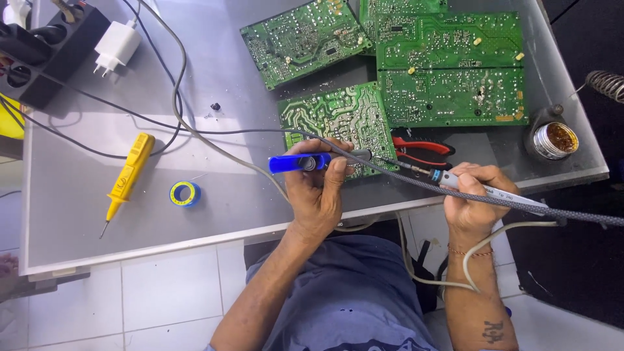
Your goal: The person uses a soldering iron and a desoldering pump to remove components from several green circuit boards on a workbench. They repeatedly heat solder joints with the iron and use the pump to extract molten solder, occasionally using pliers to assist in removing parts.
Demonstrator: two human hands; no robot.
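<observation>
My left hand (316, 188) grips a blue-handled tool (299, 162) lying across its fingers, its metal end pointing right over a green circuit board (331, 117). My right hand (474, 195) holds a soldering iron (484, 190) by its pale handle, tip aimed left toward the board's near edge. A braided cable (416, 182) runs across both hands. Red-handled pliers (422, 151) lie between the hands, beside the board.
Two more green boards (305, 39) (448, 65) lie at the back of the grey table (84, 195). A yellow tester pen (127, 179), a blue-yellow tape roll (185, 194), a white charger (117, 47), a black power strip (45, 49) and a flux tin (554, 138) are around.
</observation>
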